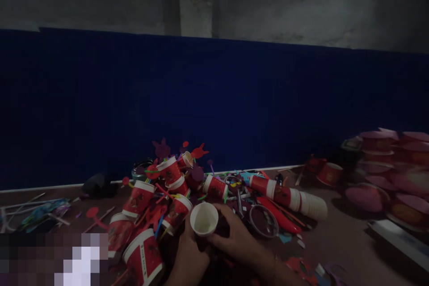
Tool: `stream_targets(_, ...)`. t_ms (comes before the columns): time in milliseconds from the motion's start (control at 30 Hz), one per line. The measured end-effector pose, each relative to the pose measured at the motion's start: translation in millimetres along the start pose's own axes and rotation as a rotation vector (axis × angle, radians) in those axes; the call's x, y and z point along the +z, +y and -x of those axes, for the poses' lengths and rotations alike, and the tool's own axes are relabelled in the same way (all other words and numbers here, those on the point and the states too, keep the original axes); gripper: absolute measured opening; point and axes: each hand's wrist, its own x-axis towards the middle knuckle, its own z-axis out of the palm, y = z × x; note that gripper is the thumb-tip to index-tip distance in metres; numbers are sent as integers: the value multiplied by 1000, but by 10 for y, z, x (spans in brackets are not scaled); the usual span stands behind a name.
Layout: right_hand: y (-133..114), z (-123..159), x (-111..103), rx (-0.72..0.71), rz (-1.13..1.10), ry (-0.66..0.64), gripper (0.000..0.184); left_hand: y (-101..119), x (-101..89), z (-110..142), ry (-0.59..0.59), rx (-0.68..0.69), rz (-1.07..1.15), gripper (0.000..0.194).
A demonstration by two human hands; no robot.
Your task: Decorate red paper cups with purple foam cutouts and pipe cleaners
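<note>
White-rimmed cup [204, 222], fingers [225, 213] at both sides

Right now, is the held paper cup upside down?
No, the paper cup between the left hand and right hand faces mouth up, showing its pale inside.

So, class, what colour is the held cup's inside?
The held cup is off-white inside, best seen in the head view.

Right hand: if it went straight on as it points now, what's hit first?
The pale paper cup, directly ahead of the right hand and seemingly at its fingertips. Beyond that, perhaps the red cup behind; depth is unclear.
</note>
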Motion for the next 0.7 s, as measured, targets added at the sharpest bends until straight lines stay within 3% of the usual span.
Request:
stream_targets(167, 19, 26, 61, 1, -16, 47, 49, 44, 0, -4, 47, 1, 36, 69)
stream_targets(300, 53, -4, 8, 5, 45, 55, 47, 111, -12, -3, 16, -50, 12, 67)
stream_targets(400, 98, -87, -193, 46, 350, 124, 26, 108, -15, -22, 59, -40, -27, 62)
stream_targets(467, 137, -134, -375, 165, 620, 164, 24, 90, -13, -40, 122, -32, -15, 62)
stream_targets(600, 211, -119, -604, 288, 791, 100, 14, 105, -2, -44, 106, -99, 184, 61)
stream_targets(700, 238, -71, -567, 327, 865, 50, 30, 184, 9, -7, 33, -258, 479, 52)
